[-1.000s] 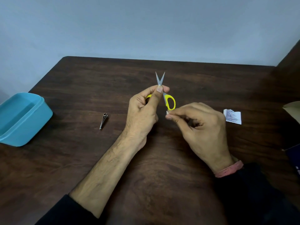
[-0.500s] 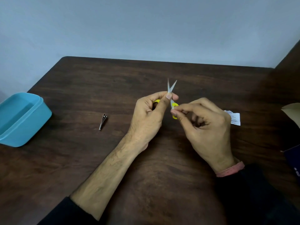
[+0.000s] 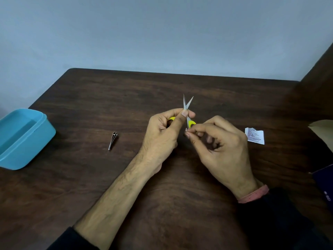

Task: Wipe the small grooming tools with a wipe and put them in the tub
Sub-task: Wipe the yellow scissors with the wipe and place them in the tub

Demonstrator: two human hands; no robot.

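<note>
A: A blue tub (image 3: 23, 139) is seen at the table's left edge, a nail clipper (image 3: 112, 143) beside it; small yellow-handled scissors (image 3: 187, 112), blades parted and raised, are gripped in the curled left hand (image 3: 162, 134).

B: A tiny wipe scrap (image 3: 186, 130) is pinched by the right hand (image 3: 219, 147). Each blade is best wiped hinge to tip.

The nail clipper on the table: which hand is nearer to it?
Left. The left hand is just right of the nail clipper, holding scissors; the right hand is farther right.
</note>
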